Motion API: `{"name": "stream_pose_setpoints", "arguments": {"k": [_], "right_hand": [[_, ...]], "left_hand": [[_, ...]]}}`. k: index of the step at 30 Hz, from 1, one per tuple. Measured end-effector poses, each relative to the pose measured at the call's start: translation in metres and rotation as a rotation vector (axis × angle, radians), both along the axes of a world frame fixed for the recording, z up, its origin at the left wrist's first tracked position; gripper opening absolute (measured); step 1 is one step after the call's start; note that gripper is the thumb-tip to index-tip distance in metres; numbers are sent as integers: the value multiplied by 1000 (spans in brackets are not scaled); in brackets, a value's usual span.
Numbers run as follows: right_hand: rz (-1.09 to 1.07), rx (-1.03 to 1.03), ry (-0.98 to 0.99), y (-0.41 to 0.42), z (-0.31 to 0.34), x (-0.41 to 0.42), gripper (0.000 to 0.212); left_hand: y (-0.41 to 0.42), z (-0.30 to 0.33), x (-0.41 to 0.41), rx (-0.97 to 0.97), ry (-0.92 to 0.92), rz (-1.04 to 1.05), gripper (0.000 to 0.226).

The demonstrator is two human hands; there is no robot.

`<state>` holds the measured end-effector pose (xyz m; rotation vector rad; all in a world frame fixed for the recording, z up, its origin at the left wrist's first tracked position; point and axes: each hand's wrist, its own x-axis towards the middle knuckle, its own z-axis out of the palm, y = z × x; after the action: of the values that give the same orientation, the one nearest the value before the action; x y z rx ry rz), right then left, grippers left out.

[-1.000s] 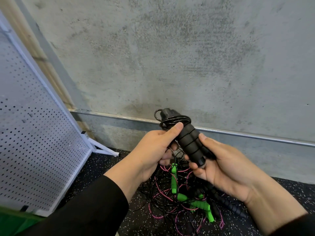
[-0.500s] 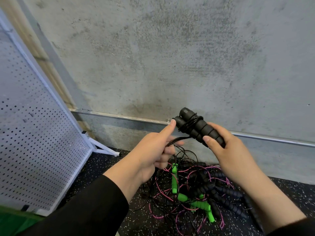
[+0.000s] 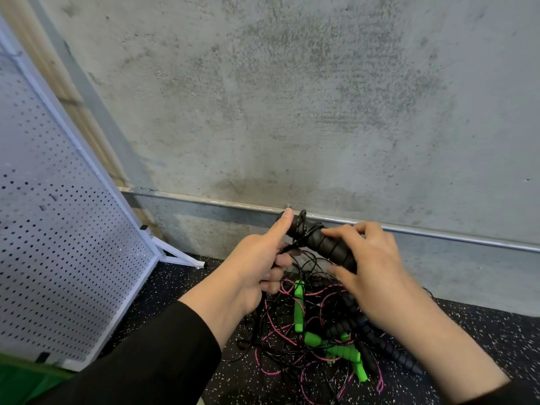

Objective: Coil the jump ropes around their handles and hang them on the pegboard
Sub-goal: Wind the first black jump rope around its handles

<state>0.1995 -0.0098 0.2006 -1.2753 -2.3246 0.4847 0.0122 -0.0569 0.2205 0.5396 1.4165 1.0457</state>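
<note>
A pair of black ribbed jump-rope handles [image 3: 324,244] lies together in front of me, with thin black cord wound round the top end. My right hand [image 3: 371,273] holds the handles, fingers over them and thumb under. My left hand [image 3: 257,264] pinches the black cord beside the handles, its index finger straight and touching the handles' top end. Below on the floor lies a tangled pile [image 3: 318,334] of black and pink ropes with green handles [image 3: 298,308] and more black handles [image 3: 388,349]. The white pegboard [image 3: 58,229] leans at the left.
A grey concrete wall [image 3: 292,97] with a metal rail [image 3: 438,233] along its base stands right behind the pile. The floor is black speckled rubber [image 3: 482,331]. A white foot of the pegboard frame [image 3: 181,257] sticks out on the floor. Something green [image 3: 26,381] sits at the bottom left.
The handles swung from pointing up-left to lying nearly level, then dropped lower. My right hand shifted from under them to over them. More cord now wraps the top end.
</note>
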Motion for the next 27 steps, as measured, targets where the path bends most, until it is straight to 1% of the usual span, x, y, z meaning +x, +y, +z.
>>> {"name": "stream_pose_setpoints", "arguments": {"k": [4,7,10,12,13,14,15,16,17,18,20,22,23,25,27], "right_hand": [[54,51,0,-6,1,-5,64],[99,-27,25,-6,3,-1,55],[87,-177,226,-7,10,1,31],[-53,-280,428,-10,18,-2,16],[-134,-399,577,-10,22,-4,15],[-201,-582,746,-10,24,-4,23],[-227,-801,911,-9,27,-3,37],[-230,-997,1014,-9,30,-2,50],[-221,-1150,1035,-8,32,0,58],[-197,-1267,1017,-8,33,2,62],[-112,-1420,991,-9,33,4,61],[-15,-1474,1018,-9,33,4,53],[24,-1459,1040,-9,32,3,49],[40,-1351,1084,-8,29,1,46],[17,-1162,1079,-6,24,-1,38]], "left_hand": [[-1,-7,1,-12,47,44,49],[0,-6,2,18,32,88,43],[2,-2,1,87,30,87,33],[2,0,2,120,30,69,32],[2,0,3,133,22,53,27],[1,1,5,143,8,46,27],[1,0,6,155,2,32,37],[0,1,7,155,-3,33,46],[1,0,7,162,-6,31,47],[1,1,6,167,-13,29,40],[2,1,3,177,-37,14,23],[3,1,1,179,-32,1,25],[3,0,0,181,-36,-9,26],[3,3,-1,185,-47,-44,29],[2,6,-1,174,-53,-70,32]]}}
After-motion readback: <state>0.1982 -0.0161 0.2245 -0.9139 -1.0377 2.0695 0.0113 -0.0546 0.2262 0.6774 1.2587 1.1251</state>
